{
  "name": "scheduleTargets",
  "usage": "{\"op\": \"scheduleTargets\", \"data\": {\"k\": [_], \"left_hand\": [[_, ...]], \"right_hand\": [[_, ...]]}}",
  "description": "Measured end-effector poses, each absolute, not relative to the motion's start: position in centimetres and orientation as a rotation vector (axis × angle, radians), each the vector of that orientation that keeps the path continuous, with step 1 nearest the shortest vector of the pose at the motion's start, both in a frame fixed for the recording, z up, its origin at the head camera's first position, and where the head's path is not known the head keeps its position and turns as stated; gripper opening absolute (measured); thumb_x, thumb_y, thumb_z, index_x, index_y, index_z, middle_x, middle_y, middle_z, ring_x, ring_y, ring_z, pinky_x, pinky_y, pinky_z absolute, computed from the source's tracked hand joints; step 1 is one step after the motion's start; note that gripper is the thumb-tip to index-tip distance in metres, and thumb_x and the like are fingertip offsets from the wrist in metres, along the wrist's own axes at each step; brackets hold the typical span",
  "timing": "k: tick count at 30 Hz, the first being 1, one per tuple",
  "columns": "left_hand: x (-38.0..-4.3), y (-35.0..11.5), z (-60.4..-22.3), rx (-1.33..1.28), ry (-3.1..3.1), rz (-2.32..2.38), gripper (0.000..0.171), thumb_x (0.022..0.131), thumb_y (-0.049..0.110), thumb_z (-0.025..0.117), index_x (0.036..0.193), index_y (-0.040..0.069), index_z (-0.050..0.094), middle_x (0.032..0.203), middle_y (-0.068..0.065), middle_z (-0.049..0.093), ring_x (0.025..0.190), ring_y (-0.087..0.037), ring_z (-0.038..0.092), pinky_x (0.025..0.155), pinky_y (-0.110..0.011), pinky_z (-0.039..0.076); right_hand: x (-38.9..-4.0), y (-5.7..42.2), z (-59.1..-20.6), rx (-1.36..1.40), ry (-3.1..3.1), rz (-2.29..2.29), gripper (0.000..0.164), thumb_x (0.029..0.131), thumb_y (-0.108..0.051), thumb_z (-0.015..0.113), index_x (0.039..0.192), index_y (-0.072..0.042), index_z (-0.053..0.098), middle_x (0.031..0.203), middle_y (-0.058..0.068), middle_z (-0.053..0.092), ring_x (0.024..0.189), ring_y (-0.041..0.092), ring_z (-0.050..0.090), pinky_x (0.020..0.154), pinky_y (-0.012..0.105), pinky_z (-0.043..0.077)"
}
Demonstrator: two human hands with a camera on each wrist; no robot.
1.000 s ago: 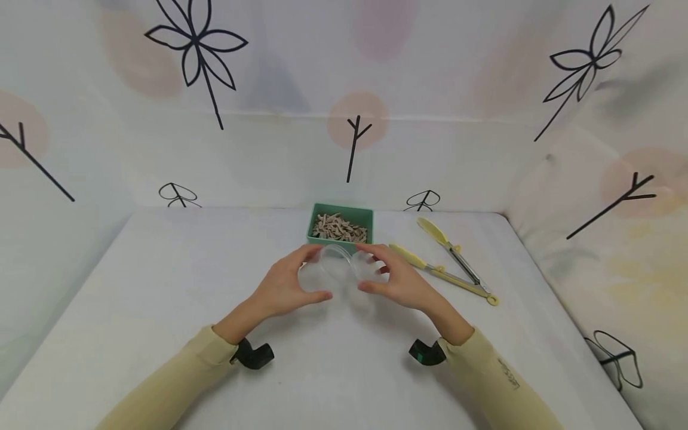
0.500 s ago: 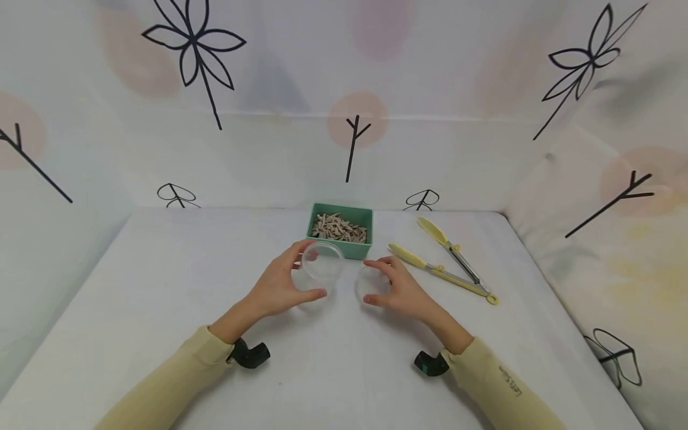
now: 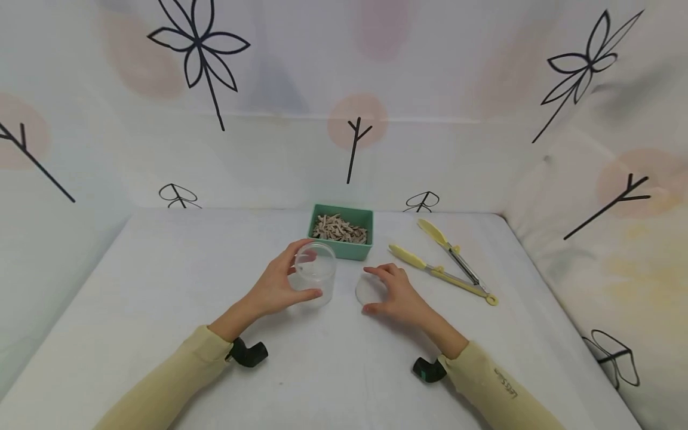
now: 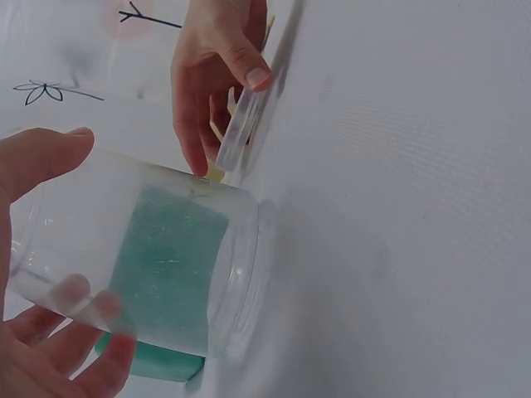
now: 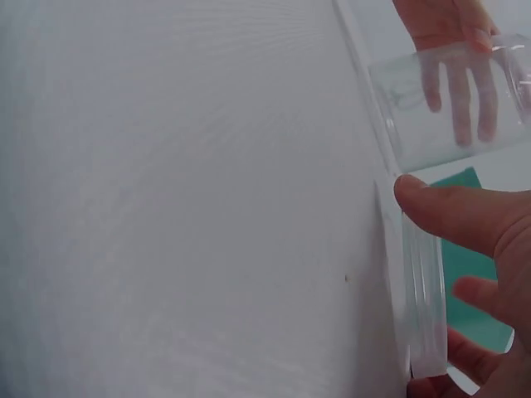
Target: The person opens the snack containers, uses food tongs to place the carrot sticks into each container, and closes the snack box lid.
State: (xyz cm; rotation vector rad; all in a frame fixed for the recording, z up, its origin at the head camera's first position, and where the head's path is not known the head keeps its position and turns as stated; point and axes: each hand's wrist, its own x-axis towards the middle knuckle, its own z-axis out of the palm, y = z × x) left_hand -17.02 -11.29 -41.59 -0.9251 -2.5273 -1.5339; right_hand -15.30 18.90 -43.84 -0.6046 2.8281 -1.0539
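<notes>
My left hand grips a clear plastic jar round its side, thumb toward me and fingers behind. The jar stands upright with its open mouth up, its base close over the table in the left wrist view. To the right, my right hand holds a clear round lid by its edge between thumb and fingers. That lid lies flat, right at the white cloth in the right wrist view. Behind the jar is a green box filled with small greyish-brown sticks.
Yellow-tipped metal tongs lie spread on the table behind and right of my right hand. A white cloth covers the table. A printed backdrop rises behind its far edge and at both sides.
The lid has come away from beside the jar's mouth, moving right and down to the tabletop. My left hand has shifted slightly left and brought the jar upright.
</notes>
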Motion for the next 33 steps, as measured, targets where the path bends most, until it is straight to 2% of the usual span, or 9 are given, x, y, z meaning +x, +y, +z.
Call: {"op": "scheduleTargets", "data": {"k": [3, 11, 18, 24, 28, 33], "left_hand": [[-17.2, -11.4, -41.9, -0.934, -2.527, -1.566, 0.092, 0.077, 0.024, 0.088, 0.152, 0.019, 0.035, 0.137, -0.017, 0.055, 0.128, -0.026, 0.052, 0.097, -0.056, 0.048], [-17.6, -11.6, -42.4, -0.933, -2.529, -1.565, 0.092, 0.076, 0.023, 0.089, 0.151, 0.022, 0.036, 0.142, -0.009, 0.052, 0.13, -0.025, 0.051, 0.098, -0.054, 0.047], [-17.7, -11.6, -42.0, -0.897, -2.55, -1.558, 0.094, 0.075, 0.028, 0.089, 0.152, 0.02, 0.035, 0.144, -0.007, 0.051, 0.128, -0.027, 0.051, 0.1, -0.052, 0.046], [-17.8, -11.4, -41.6, -0.885, -2.537, -1.587, 0.09, 0.078, 0.027, 0.086, 0.152, 0.024, 0.035, 0.145, -0.006, 0.051, 0.13, -0.026, 0.05, 0.102, -0.054, 0.044], [-17.9, -11.3, -41.3, -0.873, -2.544, -1.605, 0.087, 0.079, 0.025, 0.086, 0.151, 0.023, 0.037, 0.145, -0.004, 0.051, 0.131, -0.022, 0.049, 0.104, -0.055, 0.041], [-17.9, -11.3, -41.0, -0.844, -2.572, -1.619, 0.082, 0.079, 0.026, 0.086, 0.149, 0.017, 0.042, 0.141, -0.004, 0.055, 0.13, -0.023, 0.05, 0.103, -0.053, 0.044]], "right_hand": [[-15.2, 18.9, -43.9, -0.586, 2.833, -1.051, 0.081, 0.073, -0.029, 0.091, 0.142, -0.011, 0.054, 0.129, 0.015, 0.05, 0.119, 0.035, 0.042, 0.096, 0.054, 0.042], [-15.1, 19.3, -43.5, -0.562, 2.862, -1.028, 0.079, 0.076, -0.031, 0.089, 0.143, -0.011, 0.052, 0.13, 0.013, 0.052, 0.115, 0.031, 0.046, 0.092, 0.05, 0.045], [-15.7, 21.7, -41.8, -0.566, 2.894, -1.203, 0.07, 0.083, -0.017, 0.083, 0.143, -0.006, 0.051, 0.134, 0.012, 0.053, 0.115, 0.032, 0.053, 0.091, 0.048, 0.049], [-16.9, 25.0, -41.0, -0.469, 3.084, -1.187, 0.068, 0.081, -0.015, 0.085, 0.139, -0.002, 0.053, 0.127, 0.018, 0.053, 0.112, 0.036, 0.053, 0.088, 0.05, 0.049], [-17.7, 27.5, -40.8, -0.355, 3.201, -1.117, 0.071, 0.079, -0.019, 0.086, 0.138, 0.002, 0.054, 0.128, 0.024, 0.052, 0.113, 0.041, 0.049, 0.089, 0.053, 0.044], [-18.5, 30.1, -41.0, -0.164, 3.216, -1.026, 0.075, 0.081, -0.03, 0.084, 0.141, 0.001, 0.05, 0.138, 0.028, 0.041, 0.124, 0.047, 0.035, 0.094, 0.062, 0.036]]}}
